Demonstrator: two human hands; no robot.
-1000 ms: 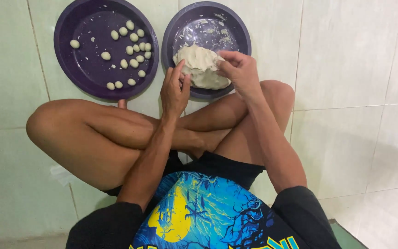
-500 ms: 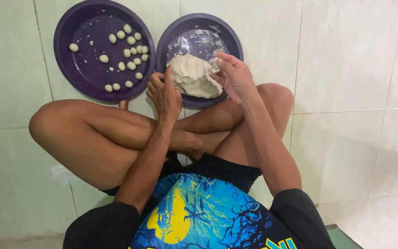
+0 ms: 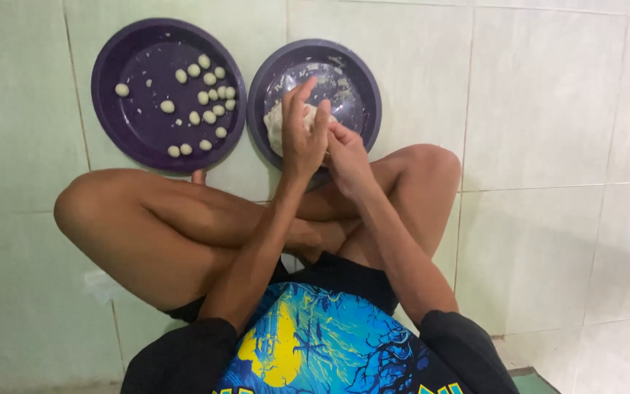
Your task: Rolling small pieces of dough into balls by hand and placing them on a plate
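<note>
A pale lump of dough (image 3: 274, 125) lies in the right purple plate (image 3: 364, 82). My left hand (image 3: 302, 130) is over the lump with its fingers stretched out and apart, hiding most of it. Pressed against its outer edge is my right hand (image 3: 347, 157), fingers curled, just above the plate's near rim. Whether the right fingers pinch a bit of dough is hidden. The left purple plate (image 3: 134, 117) holds several small dough balls (image 3: 206, 95), mostly on its right half.
I sit cross-legged on a pale green and white tiled floor (image 3: 548, 109). My left knee (image 3: 85, 211) is below the left plate and my right knee (image 3: 432, 162) is beside the right plate. Both plates touch side by side.
My left hand has moved from the plate's near rim up onto the dough lump. My right hand let the lump down and came in against the left hand.
</note>
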